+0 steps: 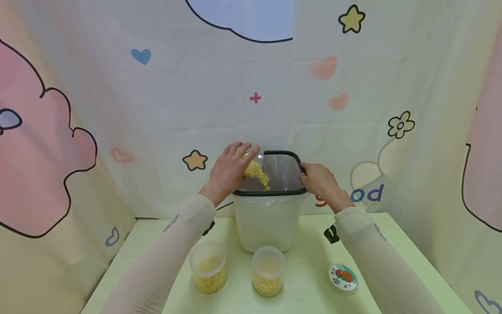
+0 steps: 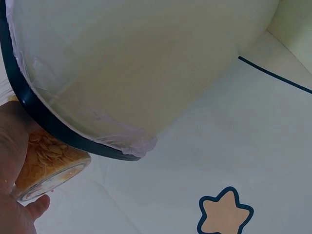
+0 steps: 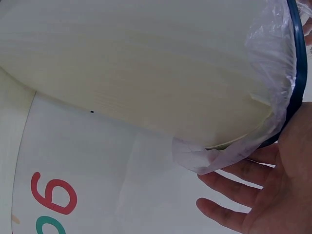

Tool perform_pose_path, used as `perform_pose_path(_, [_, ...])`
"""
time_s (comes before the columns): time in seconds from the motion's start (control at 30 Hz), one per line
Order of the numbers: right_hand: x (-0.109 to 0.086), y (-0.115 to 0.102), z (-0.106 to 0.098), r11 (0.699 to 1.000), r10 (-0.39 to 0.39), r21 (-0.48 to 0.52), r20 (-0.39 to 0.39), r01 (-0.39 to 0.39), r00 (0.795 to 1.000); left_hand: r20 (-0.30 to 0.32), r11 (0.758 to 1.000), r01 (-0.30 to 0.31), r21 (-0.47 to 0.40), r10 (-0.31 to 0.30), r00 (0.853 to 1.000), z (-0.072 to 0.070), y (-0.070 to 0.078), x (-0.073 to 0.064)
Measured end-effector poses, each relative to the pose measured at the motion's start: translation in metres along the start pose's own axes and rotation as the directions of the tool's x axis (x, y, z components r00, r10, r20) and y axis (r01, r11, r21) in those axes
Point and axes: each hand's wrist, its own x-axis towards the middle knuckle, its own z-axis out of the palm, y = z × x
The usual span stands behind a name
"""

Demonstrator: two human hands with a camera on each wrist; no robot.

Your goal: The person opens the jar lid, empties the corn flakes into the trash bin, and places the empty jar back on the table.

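My left hand holds a clear plastic jar tipped on its side over the left rim of a white trash bin. Yellow flakes spill from the jar's mouth into the bin. A thin plastic bag lines the bin and folds out under its black rim. On the far side, my right hand grips that rim at the right. The right wrist view shows its fingers beneath the edge, beside the loose bag.
Two clear tubs of yellow flakes stand in front of the bin, a wider tub at left and a narrower tub at centre. A round lid with a tomato picture lies on the pale green table at right. A printed curtain hangs behind.
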Motion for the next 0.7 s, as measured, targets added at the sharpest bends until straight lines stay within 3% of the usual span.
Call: perform_pose_path(0.7, [0.0009,0.0005,0.0001,1.000,0.003,-0.004,0.006,-0.003,1.000,-0.001,0.996,-0.052,0.077,0.052,0.999,-0.0021,0.0029,-0.0002])
